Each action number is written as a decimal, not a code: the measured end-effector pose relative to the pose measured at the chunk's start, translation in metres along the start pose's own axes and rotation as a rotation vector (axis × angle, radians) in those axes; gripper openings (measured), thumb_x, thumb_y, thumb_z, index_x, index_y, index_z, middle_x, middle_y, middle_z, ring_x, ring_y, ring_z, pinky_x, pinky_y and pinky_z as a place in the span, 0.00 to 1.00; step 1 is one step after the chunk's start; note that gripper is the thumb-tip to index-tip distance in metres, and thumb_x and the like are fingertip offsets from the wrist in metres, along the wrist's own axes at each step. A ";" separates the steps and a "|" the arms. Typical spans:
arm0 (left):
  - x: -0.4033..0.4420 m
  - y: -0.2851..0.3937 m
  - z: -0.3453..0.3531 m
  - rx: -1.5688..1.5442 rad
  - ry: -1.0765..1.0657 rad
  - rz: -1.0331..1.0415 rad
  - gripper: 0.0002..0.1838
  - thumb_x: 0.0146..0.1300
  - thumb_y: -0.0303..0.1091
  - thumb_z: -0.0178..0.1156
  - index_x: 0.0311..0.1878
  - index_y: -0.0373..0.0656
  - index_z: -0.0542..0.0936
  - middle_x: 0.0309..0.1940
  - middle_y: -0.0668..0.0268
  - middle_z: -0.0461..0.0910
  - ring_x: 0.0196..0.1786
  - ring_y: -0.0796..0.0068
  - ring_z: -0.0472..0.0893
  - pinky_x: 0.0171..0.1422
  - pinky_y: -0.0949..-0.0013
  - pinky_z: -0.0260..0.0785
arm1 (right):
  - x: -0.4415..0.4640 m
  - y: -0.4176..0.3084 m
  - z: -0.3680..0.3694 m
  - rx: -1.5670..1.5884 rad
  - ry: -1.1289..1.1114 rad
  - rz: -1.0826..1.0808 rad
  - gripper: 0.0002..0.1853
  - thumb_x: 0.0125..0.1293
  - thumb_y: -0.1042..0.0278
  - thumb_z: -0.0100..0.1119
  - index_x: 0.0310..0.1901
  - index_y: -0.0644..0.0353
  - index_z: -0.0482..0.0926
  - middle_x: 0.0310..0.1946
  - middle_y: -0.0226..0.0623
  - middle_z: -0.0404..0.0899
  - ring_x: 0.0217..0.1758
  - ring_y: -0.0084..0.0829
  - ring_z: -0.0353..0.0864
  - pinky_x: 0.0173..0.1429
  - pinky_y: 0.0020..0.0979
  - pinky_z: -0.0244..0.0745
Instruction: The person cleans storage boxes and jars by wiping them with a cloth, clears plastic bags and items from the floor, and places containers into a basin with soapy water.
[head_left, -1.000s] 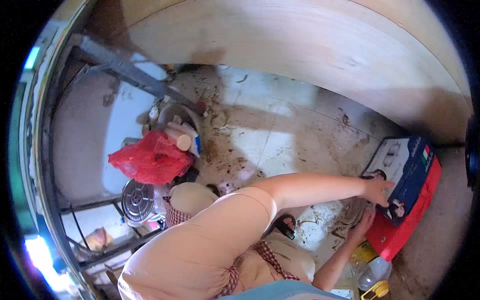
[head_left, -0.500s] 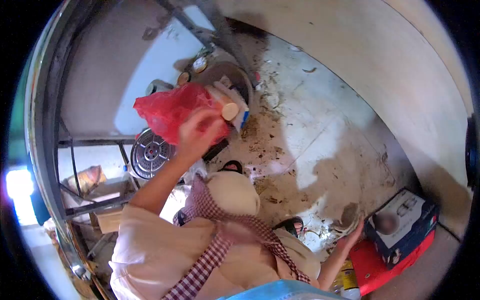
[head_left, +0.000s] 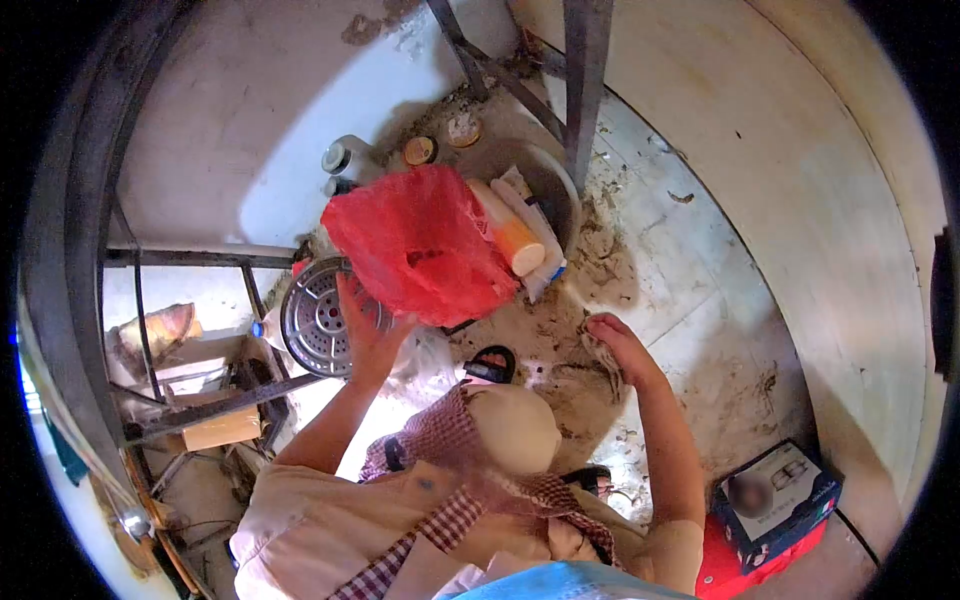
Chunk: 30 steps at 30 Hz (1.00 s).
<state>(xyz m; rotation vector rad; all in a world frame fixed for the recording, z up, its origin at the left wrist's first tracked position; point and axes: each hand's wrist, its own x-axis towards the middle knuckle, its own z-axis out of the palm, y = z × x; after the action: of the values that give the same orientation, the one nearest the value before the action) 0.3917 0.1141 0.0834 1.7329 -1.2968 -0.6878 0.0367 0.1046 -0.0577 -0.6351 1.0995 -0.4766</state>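
Observation:
My left hand (head_left: 370, 335) is at the lower left edge of a red plastic bag (head_left: 415, 240), its fingers apart over the right side of a round perforated metal plate (head_left: 318, 315). Whether the fingertips touch the bag is unclear. A dirty grey cloth (head_left: 603, 362) hangs from my right hand (head_left: 622, 350), whose fingers are closed on it above the dirty floor. Beside the red bag lie an orange and white cylinder (head_left: 515, 240) and a white packet (head_left: 545, 262), over a round basin (head_left: 565, 180).
Dark metal frame legs (head_left: 585, 90) rise behind the basin. Jars (head_left: 340, 158) and a round lid (head_left: 420, 151) stand by the wall. A dark printed box (head_left: 780, 500) sits on a red one at the lower right. A sandal (head_left: 490, 365) is below the bag.
My left hand has left the printed box, crossed to the red bag and come down beside the metal plate. My right hand has moved up and left with the cloth, away from the box.

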 end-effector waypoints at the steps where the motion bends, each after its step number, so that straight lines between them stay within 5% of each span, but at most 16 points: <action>1: 0.009 0.012 0.006 -0.106 -0.010 0.029 0.63 0.42 0.36 0.75 0.72 0.39 0.37 0.66 0.53 0.52 0.65 0.61 0.62 0.66 0.60 0.60 | 0.008 -0.003 0.008 -0.009 0.045 -0.020 0.32 0.59 0.52 0.60 0.63 0.57 0.64 0.52 0.48 0.74 0.56 0.37 0.71 0.62 0.34 0.63; 8: 0.034 0.010 0.050 0.138 -0.202 0.057 0.69 0.37 0.38 0.74 0.72 0.43 0.30 0.71 0.48 0.41 0.71 0.53 0.52 0.72 0.56 0.50 | 0.069 -0.009 0.050 0.130 0.151 -0.045 0.41 0.60 0.60 0.60 0.70 0.55 0.48 0.57 0.47 0.70 0.60 0.35 0.68 0.62 0.35 0.64; 10: 0.040 0.003 0.071 0.520 -0.067 0.163 0.65 0.37 0.36 0.75 0.72 0.40 0.38 0.68 0.50 0.51 0.68 0.57 0.58 0.71 0.58 0.53 | 0.093 -0.007 0.058 0.154 0.210 -0.075 0.41 0.59 0.59 0.60 0.69 0.56 0.48 0.56 0.49 0.70 0.58 0.37 0.69 0.60 0.36 0.65; 12: 0.058 0.000 0.075 0.570 0.005 0.245 0.59 0.38 0.34 0.74 0.70 0.38 0.46 0.64 0.52 0.59 0.64 0.59 0.64 0.68 0.59 0.56 | 0.107 -0.001 0.064 0.162 0.311 -0.111 0.41 0.58 0.57 0.62 0.67 0.58 0.51 0.53 0.50 0.71 0.52 0.39 0.73 0.55 0.37 0.68; 16: 0.096 0.004 0.050 -0.156 0.058 0.211 0.33 0.50 0.26 0.65 0.62 0.37 0.67 0.51 0.58 0.76 0.52 0.62 0.76 0.60 0.63 0.67 | 0.109 0.003 0.051 0.363 0.202 -0.108 0.40 0.57 0.54 0.63 0.66 0.62 0.54 0.55 0.49 0.70 0.56 0.39 0.71 0.59 0.35 0.66; 19: 0.104 -0.009 0.017 -0.397 0.171 -0.014 0.25 0.58 0.27 0.59 0.60 0.37 0.69 0.53 0.58 0.75 0.54 0.62 0.76 0.59 0.61 0.70 | 0.119 0.016 0.049 0.205 0.224 -0.122 0.41 0.56 0.52 0.64 0.65 0.62 0.57 0.57 0.48 0.69 0.60 0.39 0.68 0.63 0.35 0.63; 23: 0.109 0.004 0.016 -0.755 0.133 -0.166 0.19 0.62 0.34 0.60 0.56 0.39 0.73 0.48 0.61 0.78 0.46 0.64 0.80 0.47 0.61 0.76 | 0.115 0.022 0.054 0.230 0.125 -0.073 0.44 0.56 0.49 0.64 0.67 0.62 0.55 0.62 0.46 0.65 0.64 0.39 0.64 0.66 0.35 0.59; 30: 0.161 0.047 0.071 -1.028 -0.019 -0.045 0.18 0.65 0.37 0.54 0.56 0.41 0.72 0.46 0.60 0.78 0.45 0.63 0.79 0.49 0.61 0.74 | 0.105 0.043 0.055 0.311 0.081 -0.058 0.38 0.59 0.57 0.61 0.68 0.56 0.54 0.58 0.42 0.69 0.60 0.33 0.69 0.61 0.33 0.67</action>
<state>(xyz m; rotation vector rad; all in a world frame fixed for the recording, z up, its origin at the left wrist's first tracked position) 0.3617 -0.0649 0.0981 0.9008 -0.6795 -1.1347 0.1296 0.0815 -0.1401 -0.3774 1.0567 -0.7130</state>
